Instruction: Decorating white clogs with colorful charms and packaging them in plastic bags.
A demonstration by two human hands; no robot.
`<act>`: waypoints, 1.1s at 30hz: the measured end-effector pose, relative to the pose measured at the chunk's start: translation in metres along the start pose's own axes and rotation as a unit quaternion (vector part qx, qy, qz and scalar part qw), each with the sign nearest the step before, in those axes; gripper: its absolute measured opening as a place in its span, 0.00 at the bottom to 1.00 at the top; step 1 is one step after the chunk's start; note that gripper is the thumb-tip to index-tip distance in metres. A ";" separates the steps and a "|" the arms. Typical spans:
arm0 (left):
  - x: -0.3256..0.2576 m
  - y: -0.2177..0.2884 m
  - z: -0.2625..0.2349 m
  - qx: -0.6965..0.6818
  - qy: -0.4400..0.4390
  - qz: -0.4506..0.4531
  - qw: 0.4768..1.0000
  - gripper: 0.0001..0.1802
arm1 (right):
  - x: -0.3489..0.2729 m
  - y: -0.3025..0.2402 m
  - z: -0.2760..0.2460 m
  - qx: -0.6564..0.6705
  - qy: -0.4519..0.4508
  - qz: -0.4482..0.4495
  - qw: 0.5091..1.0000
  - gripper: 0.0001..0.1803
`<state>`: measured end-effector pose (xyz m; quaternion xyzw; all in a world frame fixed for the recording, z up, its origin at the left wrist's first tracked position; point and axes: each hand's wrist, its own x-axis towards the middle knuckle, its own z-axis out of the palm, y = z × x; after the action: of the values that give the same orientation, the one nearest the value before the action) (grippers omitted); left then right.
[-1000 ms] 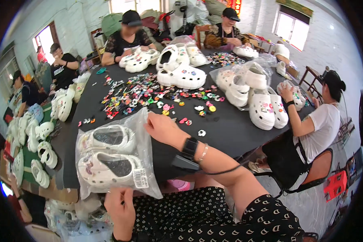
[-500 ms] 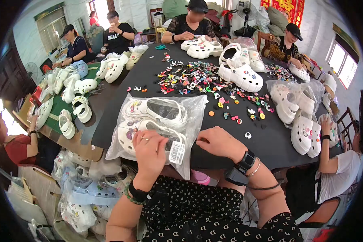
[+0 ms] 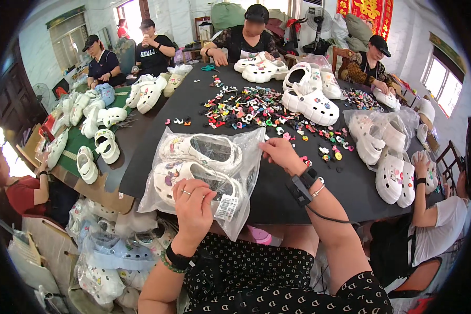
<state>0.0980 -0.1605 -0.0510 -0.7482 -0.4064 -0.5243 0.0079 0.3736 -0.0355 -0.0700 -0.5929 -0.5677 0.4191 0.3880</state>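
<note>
A clear plastic bag (image 3: 250, 162) lies on the black table before me. Two white clogs with charms, an upper clog (image 3: 175, 147) and a lower clog (image 3: 165, 175), sit side by side inside it. A white printed label (image 3: 226, 208) is at the bag's lower right. My left hand (image 3: 193, 206) rests over the lower clog with its fingers curled together; whatever is between them is hidden. At the bag's upper right corner, my right hand (image 3: 281, 154) pinches the plastic edge.
Colourful shoe charms (image 3: 246, 107) lie in a heap beyond the bag. White clogs (image 3: 311, 102) stand behind it, and bagged clogs (image 3: 371, 136) to the right. More bagged clogs (image 3: 118, 243) are piled low on the left. Several people work around the tables.
My right hand has moved up and away from me and now grips the bag's corner. The bag's right side has shifted slightly; my left hand has stayed nearly in place.
</note>
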 end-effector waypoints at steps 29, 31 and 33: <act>0.009 0.004 0.001 -0.049 0.095 -0.003 0.994 0.07 | -0.025 -0.062 0.089 -0.348 -0.136 -0.429 0.822 0.25; 0.010 0.004 -0.005 -0.032 0.086 0.000 0.996 0.06 | -0.018 -0.073 0.107 -0.433 -0.121 -0.400 0.798 0.29; 0.010 0.004 -0.009 -0.025 0.073 0.003 0.997 0.06 | -0.008 -0.075 0.115 -0.474 -0.091 -0.378 0.790 0.28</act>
<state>0.0946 -0.1614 -0.0371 -0.7091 -0.3893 -0.5875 0.0209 0.2398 -0.0409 -0.0391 -0.3993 -0.9067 -0.0306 0.1324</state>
